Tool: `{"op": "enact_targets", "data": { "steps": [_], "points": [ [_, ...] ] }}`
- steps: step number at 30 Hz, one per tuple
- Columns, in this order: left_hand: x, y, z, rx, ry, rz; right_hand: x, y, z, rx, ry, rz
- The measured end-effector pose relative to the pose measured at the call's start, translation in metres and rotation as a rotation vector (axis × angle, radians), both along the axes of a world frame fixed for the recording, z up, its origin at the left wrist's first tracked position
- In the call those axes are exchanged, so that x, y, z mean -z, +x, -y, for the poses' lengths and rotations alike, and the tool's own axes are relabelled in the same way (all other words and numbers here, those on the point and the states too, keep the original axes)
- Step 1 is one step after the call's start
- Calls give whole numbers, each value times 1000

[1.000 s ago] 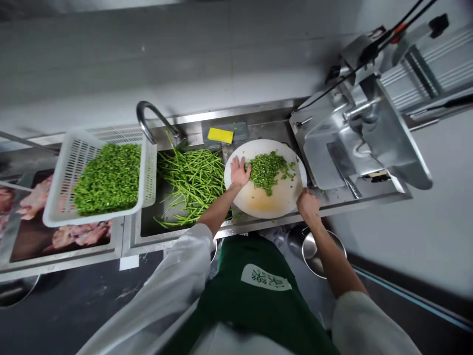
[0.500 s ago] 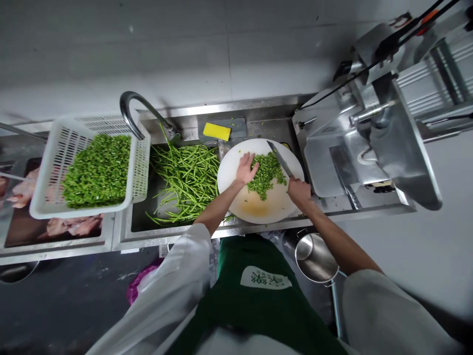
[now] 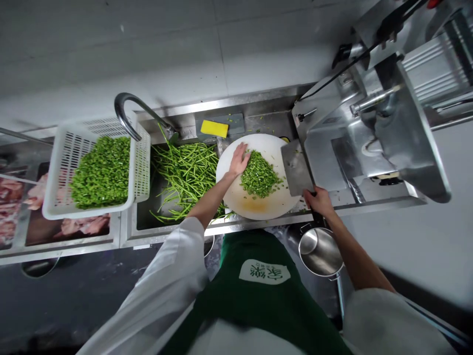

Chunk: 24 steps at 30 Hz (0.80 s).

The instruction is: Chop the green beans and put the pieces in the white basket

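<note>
Left hand (image 3: 239, 160) open, fingers loosely spread, palm against left edge of chopped greens (image 3: 259, 175). Pile sits mid round white cutting board (image 3: 254, 208), on steel surface (image 3: 362, 203). Right hand (image 3: 320, 201) wrapped tight round handle of cleaver (image 3: 296, 169). Blade (broad side up) lies at board's right rim, apart from pile. Whole long beans (image 3: 186, 172) in sink just left of board; white basket (image 3: 66, 162) with more chopped greens further left.
</note>
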<state>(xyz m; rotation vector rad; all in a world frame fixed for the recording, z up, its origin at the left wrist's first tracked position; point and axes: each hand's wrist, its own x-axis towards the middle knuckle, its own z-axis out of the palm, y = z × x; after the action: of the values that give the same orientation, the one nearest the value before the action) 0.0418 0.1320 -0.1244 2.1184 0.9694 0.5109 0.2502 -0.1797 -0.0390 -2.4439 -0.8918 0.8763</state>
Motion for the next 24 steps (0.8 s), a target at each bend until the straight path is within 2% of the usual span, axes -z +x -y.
{"op": "enact_targets", "data": {
  "steps": [2, 5, 7, 11, 15, 20, 24],
  "points": [
    [-1, 7, -4, 115, -26, -34, 12, 9, 28, 163, 94, -198],
    [-4, 1, 15, 284, -33, 24, 29, 2, 57, 275, 190, -335],
    [-5, -14, 40, 250, -10, 73, 37, -13, 63, 300, 221, -369],
    [-6, -38, 99, -27, 76, 25, 47, -53, 44, 314, 202, -390],
    [-6, -27, 143, -138, 143, 7, 51, -102, 12, 248, 195, -396],
    [-6, -1, 167, -140, 203, 42, 49, -152, -14, 203, 285, -462],
    [-10, 6, 176, -124, 268, 58, 47, -166, -18, 253, 348, -510]
  ]
}}
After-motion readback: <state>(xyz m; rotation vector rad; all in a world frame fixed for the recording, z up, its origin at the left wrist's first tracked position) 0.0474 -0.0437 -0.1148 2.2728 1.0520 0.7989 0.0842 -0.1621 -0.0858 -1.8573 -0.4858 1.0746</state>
